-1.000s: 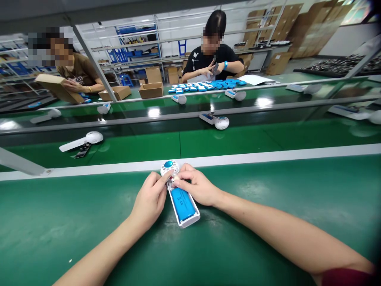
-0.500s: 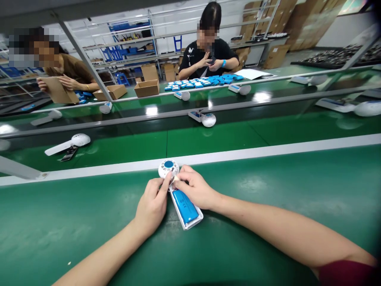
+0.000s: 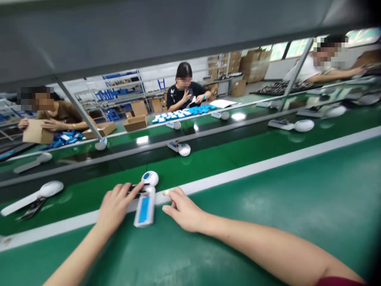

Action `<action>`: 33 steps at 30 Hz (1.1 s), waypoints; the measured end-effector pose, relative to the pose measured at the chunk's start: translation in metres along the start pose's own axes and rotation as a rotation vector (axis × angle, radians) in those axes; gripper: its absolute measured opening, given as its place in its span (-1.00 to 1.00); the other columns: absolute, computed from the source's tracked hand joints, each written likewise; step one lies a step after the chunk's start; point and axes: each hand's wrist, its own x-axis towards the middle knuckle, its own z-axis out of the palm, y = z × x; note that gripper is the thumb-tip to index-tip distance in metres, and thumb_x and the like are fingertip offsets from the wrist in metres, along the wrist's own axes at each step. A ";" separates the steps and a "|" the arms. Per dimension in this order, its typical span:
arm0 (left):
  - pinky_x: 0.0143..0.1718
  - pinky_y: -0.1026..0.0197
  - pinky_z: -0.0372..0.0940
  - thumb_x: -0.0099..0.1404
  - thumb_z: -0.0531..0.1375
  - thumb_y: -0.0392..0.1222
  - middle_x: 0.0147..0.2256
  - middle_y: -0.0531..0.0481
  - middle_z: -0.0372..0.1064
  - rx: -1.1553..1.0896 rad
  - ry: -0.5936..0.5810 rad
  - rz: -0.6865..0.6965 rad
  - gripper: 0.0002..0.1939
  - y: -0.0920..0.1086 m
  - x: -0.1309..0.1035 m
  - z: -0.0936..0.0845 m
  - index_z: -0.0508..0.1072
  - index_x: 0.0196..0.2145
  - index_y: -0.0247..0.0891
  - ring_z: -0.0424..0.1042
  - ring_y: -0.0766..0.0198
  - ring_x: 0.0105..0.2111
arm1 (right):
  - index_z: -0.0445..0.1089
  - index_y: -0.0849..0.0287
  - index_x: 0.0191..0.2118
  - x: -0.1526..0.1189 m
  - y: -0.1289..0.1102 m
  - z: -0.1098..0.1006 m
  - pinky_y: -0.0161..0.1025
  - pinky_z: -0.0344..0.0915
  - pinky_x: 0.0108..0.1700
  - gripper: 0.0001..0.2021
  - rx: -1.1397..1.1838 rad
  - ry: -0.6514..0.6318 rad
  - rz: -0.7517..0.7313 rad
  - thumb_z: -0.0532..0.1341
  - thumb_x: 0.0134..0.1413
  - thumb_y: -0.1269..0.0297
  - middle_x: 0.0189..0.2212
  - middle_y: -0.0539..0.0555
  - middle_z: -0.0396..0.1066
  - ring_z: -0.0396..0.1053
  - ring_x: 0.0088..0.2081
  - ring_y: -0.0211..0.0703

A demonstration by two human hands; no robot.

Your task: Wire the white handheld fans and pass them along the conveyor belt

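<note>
A white device (image 3: 150,206) with a round head and a blue battery in its open body lies across the pale rail, its head over the green belt. My left hand (image 3: 117,200) is at the device's left side, fingers closed on it near the neck, beside a dark part. To the right of the device is my right hand (image 3: 183,208), apart from it, with thumb and index finger separated. A small pale bit shows at the right index fingertip, too small to make out.
Beyond the rail (image 3: 220,177), several white devices lie on the green belt (image 3: 208,163). Three people work across the line. Blue batteries (image 3: 184,114) and an open cardboard box (image 3: 136,123) are on the far side. A grey beam (image 3: 149,33) spans the top.
The device has moved forward and left onto the rail with my left hand. My right hand has come off it. The view has tilted up, and a third person shows at the right.
</note>
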 end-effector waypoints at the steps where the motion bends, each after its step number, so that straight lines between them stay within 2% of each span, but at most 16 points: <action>1: -0.30 0.02 0.25 0.20 -0.19 -0.48 -0.03 -0.19 0.17 0.094 -0.036 -0.125 -0.39 -0.021 0.003 0.005 0.02 0.14 0.03 0.21 -0.05 -0.10 | 0.24 0.24 -0.12 0.001 0.007 -0.004 -0.26 0.22 -0.17 -0.76 -0.001 0.040 -0.001 0.06 0.06 0.36 -0.25 0.11 0.17 0.22 -0.32 -0.28; 3: -0.24 -0.02 0.22 0.21 -0.20 -0.44 0.02 -0.28 0.11 0.159 -0.048 -0.378 -0.45 -0.051 -0.002 0.017 0.08 0.13 -0.14 0.18 -0.11 -0.05 | 0.27 0.21 -0.15 0.004 0.021 -0.012 -0.26 0.19 -0.13 -0.78 -0.035 0.113 -0.027 -0.01 0.10 0.41 -0.27 0.10 0.20 0.23 -0.25 -0.25; 4: -0.17 -0.02 0.20 0.23 -0.19 -0.37 0.00 -0.31 0.13 0.125 -0.038 -0.488 -0.50 -0.059 -0.008 0.025 0.09 0.13 -0.26 0.19 -0.09 -0.04 | 0.29 0.20 -0.18 0.005 0.027 -0.015 -0.26 0.18 -0.12 -0.77 -0.069 0.134 -0.033 -0.04 0.10 0.43 -0.28 0.10 0.23 0.23 -0.22 -0.24; 6: -0.11 0.05 0.20 0.26 -0.18 -0.22 -0.08 -0.28 0.24 -0.047 -0.077 -0.627 -0.53 -0.063 -0.025 0.044 0.18 0.08 -0.41 0.24 0.00 -0.07 | 0.31 0.18 -0.22 0.006 0.037 -0.017 -0.25 0.18 -0.15 -0.77 -0.173 0.130 -0.031 -0.04 0.08 0.46 -0.30 0.09 0.26 0.24 -0.23 -0.21; 7: -0.11 0.06 0.21 0.25 -0.18 -0.18 -0.12 -0.24 0.29 -0.147 -0.132 -0.674 -0.53 -0.060 -0.033 0.052 0.25 0.03 -0.41 0.28 0.02 -0.10 | 0.33 0.17 -0.23 0.007 0.039 -0.017 -0.24 0.18 -0.18 -0.77 -0.233 0.107 -0.040 -0.02 0.06 0.46 -0.31 0.09 0.27 0.25 -0.24 -0.19; 9: -0.11 0.07 0.22 0.23 -0.16 -0.10 -0.12 -0.12 0.33 -0.329 -0.204 -0.665 -0.55 -0.051 -0.044 0.063 0.34 -0.06 -0.29 0.30 0.07 -0.12 | 0.35 0.13 -0.25 0.008 0.040 -0.014 -0.24 0.18 -0.21 -0.80 -0.328 0.054 -0.082 0.02 0.04 0.43 -0.32 0.07 0.29 0.25 -0.24 -0.17; 11: -0.09 0.06 0.20 0.21 -0.14 -0.06 -0.10 -0.03 0.33 -0.429 -0.209 -0.639 -0.57 -0.044 -0.047 0.065 0.39 -0.11 -0.18 0.30 0.09 -0.10 | 0.36 0.12 -0.33 0.008 0.037 -0.011 -0.26 0.17 -0.23 -0.83 -0.365 0.023 -0.119 0.02 0.06 0.38 -0.35 0.05 0.29 0.24 -0.25 -0.18; 14: -0.10 0.07 0.20 0.20 -0.14 -0.07 -0.11 -0.02 0.34 -0.452 -0.207 -0.667 -0.57 -0.039 -0.042 0.054 0.41 -0.15 -0.18 0.29 0.10 -0.10 | 0.32 0.17 -0.46 0.009 0.033 -0.010 -0.29 0.17 -0.27 -0.78 -0.345 0.013 -0.126 -0.01 0.11 0.35 -0.39 0.03 0.27 0.24 -0.30 -0.23; 18: -0.20 0.07 0.24 0.22 -0.16 -0.14 -0.15 -0.09 0.36 -0.377 -0.177 -0.663 -0.57 -0.033 -0.035 0.041 0.42 -0.16 -0.25 0.32 0.09 -0.17 | 0.24 0.19 -0.51 0.010 0.033 -0.011 -0.30 0.19 -0.30 -0.76 -0.267 0.010 -0.134 -0.03 0.13 0.31 -0.42 0.02 0.21 0.22 -0.37 -0.27; 20: -0.22 0.02 0.23 0.24 -0.18 -0.19 -0.16 -0.17 0.34 -0.349 -0.136 -0.656 -0.56 -0.025 -0.030 0.040 0.40 -0.13 -0.33 0.32 0.05 -0.19 | 0.25 0.18 -0.45 0.009 0.037 -0.013 -0.28 0.21 -0.26 -0.79 -0.224 0.050 -0.143 -0.03 0.13 0.29 -0.38 0.04 0.20 0.23 -0.33 -0.25; 22: -0.19 -0.01 0.21 0.25 -0.17 -0.21 -0.11 -0.23 0.29 -0.343 -0.081 -0.630 -0.57 -0.013 -0.024 0.040 0.36 -0.09 -0.37 0.28 0.02 -0.14 | 0.27 0.15 -0.24 0.010 0.045 -0.016 -0.21 0.19 -0.09 -0.85 -0.200 0.135 -0.154 0.03 0.09 0.26 -0.24 0.09 0.19 0.22 -0.17 -0.19; 24: -0.11 -0.02 0.16 0.25 -0.14 -0.23 -0.04 -0.22 0.23 -0.359 -0.017 -0.575 -0.60 -0.002 -0.016 0.041 0.32 -0.04 -0.33 0.22 0.03 -0.06 | 0.13 0.10 0.01 0.019 0.052 -0.021 -0.13 0.05 0.08 -0.60 -0.208 0.228 -0.118 0.12 0.01 0.21 -0.04 0.14 0.08 0.09 0.04 -0.11; 27: -0.06 -0.03 0.13 0.25 -0.08 -0.25 0.02 -0.22 0.16 -0.405 0.065 -0.529 -0.62 0.009 -0.007 0.040 0.28 -0.01 -0.29 0.14 0.02 0.01 | -0.08 0.09 0.15 0.056 0.056 -0.028 -0.05 -0.11 0.16 -0.27 -0.234 0.321 0.065 0.23 -0.15 0.13 0.12 0.19 -0.16 -0.14 0.18 -0.01; 29: -0.08 -0.06 0.15 0.24 -0.06 -0.25 0.02 -0.27 0.13 -0.433 0.107 -0.537 -0.62 0.011 -0.006 0.042 0.26 0.00 -0.32 0.13 -0.01 0.01 | -0.07 0.13 0.15 0.096 0.051 -0.027 -0.03 -0.17 0.17 -0.15 -0.210 0.330 0.209 0.32 -0.32 0.15 0.14 0.22 -0.20 -0.20 0.20 0.07; 31: -0.10 -0.06 0.18 0.23 -0.04 -0.26 0.02 -0.27 0.12 -0.463 0.141 -0.550 -0.61 0.010 -0.010 0.046 0.23 0.02 -0.32 0.14 -0.01 0.00 | 0.00 0.18 0.11 0.140 0.042 -0.022 0.01 -0.13 0.14 -0.17 -0.186 0.334 0.259 0.33 -0.37 0.17 0.12 0.26 -0.16 -0.15 0.18 0.14; 33: -0.11 -0.04 0.21 0.21 -0.01 -0.25 0.01 -0.27 0.12 -0.496 0.172 -0.578 -0.58 0.005 -0.017 0.052 0.19 0.04 -0.32 0.15 0.01 -0.01 | 0.12 0.20 0.01 0.175 0.031 -0.014 -0.05 0.02 0.07 -0.29 -0.140 0.313 0.262 0.34 -0.39 0.26 0.04 0.24 0.00 0.00 0.11 0.11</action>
